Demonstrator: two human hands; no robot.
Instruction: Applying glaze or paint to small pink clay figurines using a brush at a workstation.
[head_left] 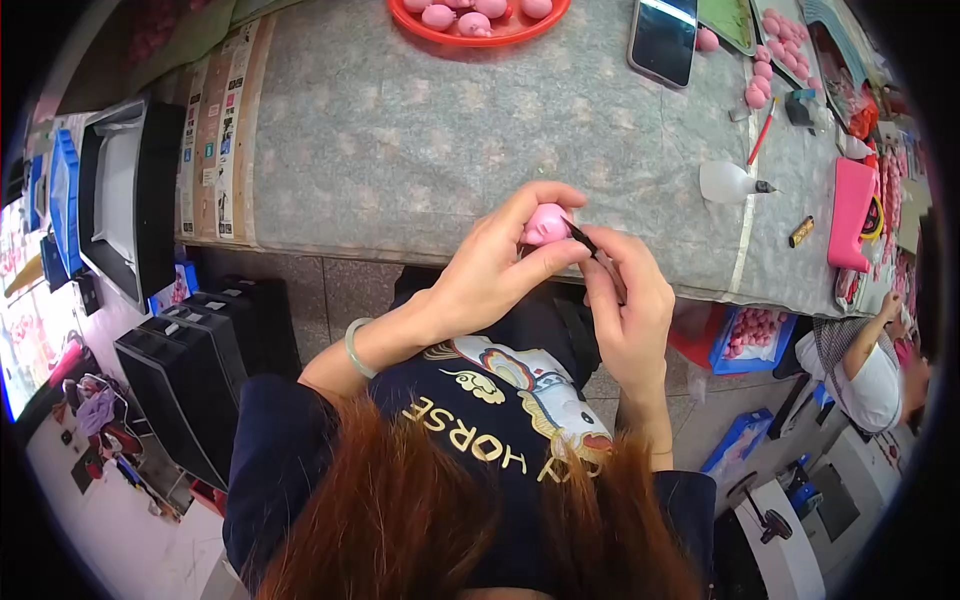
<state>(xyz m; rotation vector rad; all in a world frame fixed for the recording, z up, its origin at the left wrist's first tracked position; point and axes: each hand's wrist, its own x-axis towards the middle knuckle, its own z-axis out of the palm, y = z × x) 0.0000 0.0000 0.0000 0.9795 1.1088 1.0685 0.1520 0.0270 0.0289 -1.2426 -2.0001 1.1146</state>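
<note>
Pink and rounded, the small toy figure (546, 224) sits pinched between the thumb and fingers of your left hand (490, 275), held up just in front of the table's near edge. Your left hand is closed on it, and a pale green bangle (353, 348) circles that wrist. Your right hand (628, 300) is closed around a thin dark tool (581, 237), its tip touching the figure's right side.

Beyond your hands lies the table (420, 140), covered in a grey mottled cloth. At its far edge stands a red tray (478, 36) holding more pink figures. To the right of it a dark smartphone (663, 38) lies face up. Further right, loose pink pieces (760, 82) are scattered near a red-handled brush (763, 132), a clear squeeze bottle (730, 182) lying on its side, and a pink holder (852, 210) at the table's right end.

Below the table to your right, a blue bin (755, 335) holds more pink pieces. Black trays (200, 370) are stacked on the floor to your left. Another person (870, 370) sits at the far right; their work cannot be made out.
</note>
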